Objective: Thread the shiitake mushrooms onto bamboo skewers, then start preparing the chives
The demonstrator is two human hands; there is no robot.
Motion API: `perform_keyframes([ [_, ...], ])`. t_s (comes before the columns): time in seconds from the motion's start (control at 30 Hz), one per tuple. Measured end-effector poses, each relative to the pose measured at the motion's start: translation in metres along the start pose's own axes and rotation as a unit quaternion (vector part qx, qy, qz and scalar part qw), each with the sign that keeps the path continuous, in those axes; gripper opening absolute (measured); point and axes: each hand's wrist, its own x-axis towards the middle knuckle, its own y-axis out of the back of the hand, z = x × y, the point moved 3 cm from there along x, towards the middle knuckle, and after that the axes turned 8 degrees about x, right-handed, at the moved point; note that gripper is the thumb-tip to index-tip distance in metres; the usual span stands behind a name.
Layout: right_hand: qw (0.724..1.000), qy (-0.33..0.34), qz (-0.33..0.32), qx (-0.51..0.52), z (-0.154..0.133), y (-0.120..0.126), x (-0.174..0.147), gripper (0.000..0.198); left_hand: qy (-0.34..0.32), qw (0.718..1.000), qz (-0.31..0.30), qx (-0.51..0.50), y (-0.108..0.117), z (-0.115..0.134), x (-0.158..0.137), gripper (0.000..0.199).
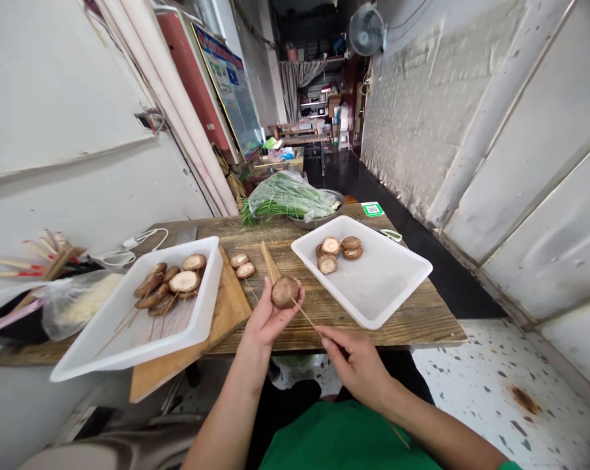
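My left hand is closed around a brown shiitake mushroom, cap facing up. Between the fingers of my right hand is a thin wooden skewer, its front end at the edge of that mushroom; whether it has pierced the cap I cannot tell. The skewer's rear end shows below my right wrist. Behind my left hand, a bundle of skewers lies on the table. Just left of it rest mushrooms with a skewer running from them.
On the left, a white tray of skewered mushrooms sits on a wooden board. Another white tray with several loose mushrooms stands right on the wooden table. Bagged green vegetables lie over a metal bowl behind.
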Motion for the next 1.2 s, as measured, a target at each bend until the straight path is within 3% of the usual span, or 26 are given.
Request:
perform_keyframes([
  [0.17, 1.0, 0.001, 0.004, -0.021, 0.003, 0.006, -0.004, 0.031, -0.028, 0.999, 0.022, 0.011, -0.012, 0.005, -0.006, 0.027],
  [0.47, 1.0, -0.01, 0.014, 0.011, 0.002, 0.011, -0.002, 0.03, -0.023, 0.999, 0.023, 0.029, -0.025, 0.005, -0.011, 0.026],
  [0.83, 0.999, -0.011, 0.025, 0.019, 0.0, 0.014, 0.0, 0.03, 0.002, 0.999, 0.028, 0.043, -0.028, 0.002, -0.009, 0.027],
  [1.2, 1.0, -0.021, 0.013, 0.011, -0.003, 0.018, -0.002, 0.031, -0.024, 0.993, 0.006, 0.113, -0.029, 0.001, -0.01, 0.022],
])
